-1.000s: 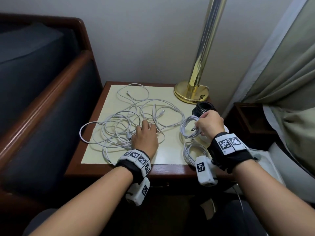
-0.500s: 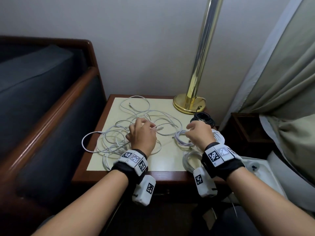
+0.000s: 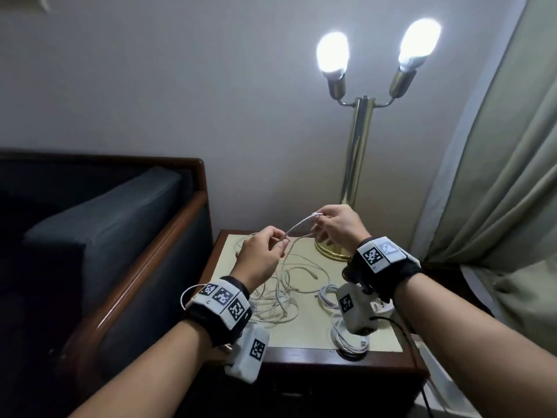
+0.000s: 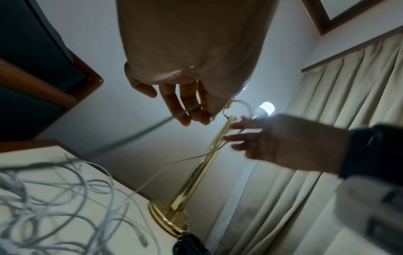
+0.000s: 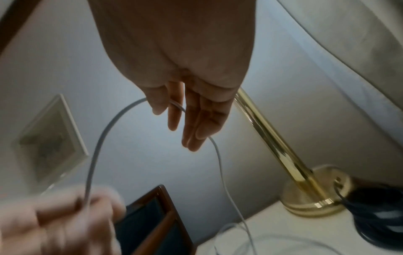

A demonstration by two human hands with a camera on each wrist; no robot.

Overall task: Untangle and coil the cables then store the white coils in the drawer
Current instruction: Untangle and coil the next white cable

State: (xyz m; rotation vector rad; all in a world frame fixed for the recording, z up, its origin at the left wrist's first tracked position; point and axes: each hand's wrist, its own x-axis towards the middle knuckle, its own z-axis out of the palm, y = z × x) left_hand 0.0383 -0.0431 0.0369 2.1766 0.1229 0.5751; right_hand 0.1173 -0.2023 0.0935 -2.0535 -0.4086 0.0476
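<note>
Cable coils (image 3: 349, 339), white and already wound, lie at the near right edge of the tabletop (image 3: 304, 342). Beyond them a loose tangle of white cables (image 3: 280, 294) spreads across its middle. Above the tangle, the left hand (image 3: 260, 257) and right hand (image 3: 337, 227) each pinch one white cable (image 3: 298, 229), lifted and stretched between them; both grips are narrow. Farthest back stands a brass lamp (image 3: 357, 164), lit, beside a curtain (image 3: 494, 176).

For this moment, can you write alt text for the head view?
Left hand and right hand hold a white cable stretched between them above a bedside table, where tangled white cables lie beside a lit brass lamp.
</note>
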